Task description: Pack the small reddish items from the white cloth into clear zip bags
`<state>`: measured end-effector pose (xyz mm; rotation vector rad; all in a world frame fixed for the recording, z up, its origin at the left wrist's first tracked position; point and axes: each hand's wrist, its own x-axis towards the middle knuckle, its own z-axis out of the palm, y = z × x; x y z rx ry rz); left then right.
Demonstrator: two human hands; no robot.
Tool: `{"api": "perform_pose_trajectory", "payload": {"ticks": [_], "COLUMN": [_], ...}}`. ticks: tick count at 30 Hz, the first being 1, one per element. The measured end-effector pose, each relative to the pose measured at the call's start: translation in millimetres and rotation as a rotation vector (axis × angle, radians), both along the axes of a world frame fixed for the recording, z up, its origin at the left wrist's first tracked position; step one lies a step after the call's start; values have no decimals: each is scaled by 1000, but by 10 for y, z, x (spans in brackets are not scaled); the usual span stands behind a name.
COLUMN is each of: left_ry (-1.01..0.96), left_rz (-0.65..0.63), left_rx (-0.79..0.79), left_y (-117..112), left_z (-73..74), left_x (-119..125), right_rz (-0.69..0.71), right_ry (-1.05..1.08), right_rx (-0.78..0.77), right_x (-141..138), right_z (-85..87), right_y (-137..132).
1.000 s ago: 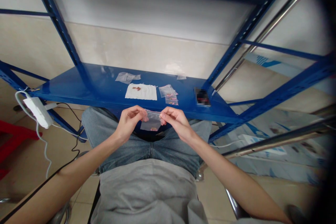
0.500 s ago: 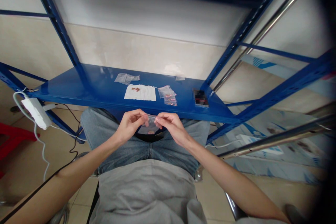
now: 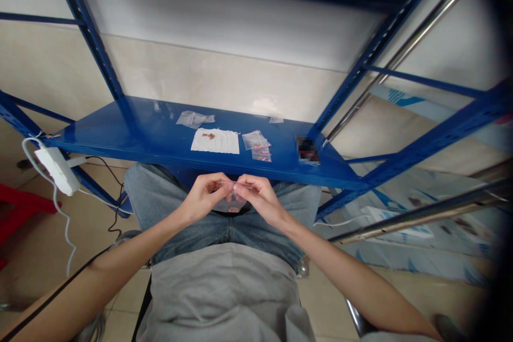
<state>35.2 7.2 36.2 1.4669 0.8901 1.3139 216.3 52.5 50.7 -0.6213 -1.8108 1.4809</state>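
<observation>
Over my lap, just in front of the blue shelf's edge, I hold a small clear plastic zip bag (image 3: 231,204) by its top. My left hand (image 3: 207,192) pinches one side of the bag's upper edge between thumb and finger. The other side is pinched by my right hand (image 3: 258,195), and the two thumbs nearly meet. Something small and reddish shows low in the bag, too blurred to name. On the shelf beyond lies a white cloth pouch (image 3: 220,141) with small brown pieces (image 3: 209,136) on it.
The blue shelf (image 3: 160,139) also bears clear bags with reddish contents (image 3: 261,152), crumpled clear bags (image 3: 194,118) and a dark pixelated item (image 3: 308,149). A white power strip (image 3: 58,171) hangs at the left. Blue uprights (image 3: 92,37) frame the shelf.
My hands have come closer together, thumbs nearly meeting at the bag's top edge. The bag hangs slightly lower. Things on the shelf stay in place.
</observation>
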Motion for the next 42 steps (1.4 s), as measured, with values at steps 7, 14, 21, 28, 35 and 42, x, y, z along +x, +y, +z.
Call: {"api": "perform_pose_trajectory", "payload": {"ticks": [7, 14, 21, 28, 35, 42], "left_ry": [-13, 74, 326, 201, 411, 446], "left_rz": [-22, -83, -75, -148, -97, 60], "left_rx": [-33, -36, -7, -52, 82, 158], "left_y": [-19, -19, -13, 9, 78, 70], "left_z": [0, 34, 71, 151, 121, 21], "left_x": [13, 12, -101, -96, -152, -59], "right_rz": [22, 109, 195, 322, 259, 253], "right_ry": [38, -26, -138, -199, -194, -161], "right_rx": [-76, -91, -16, 133, 93, -6], "right_x": [21, 43, 69, 186, 351, 273], "right_z": [-17, -30, -11, 177, 103, -26], "right_y": [-9, 37, 45, 238, 437, 380]}}
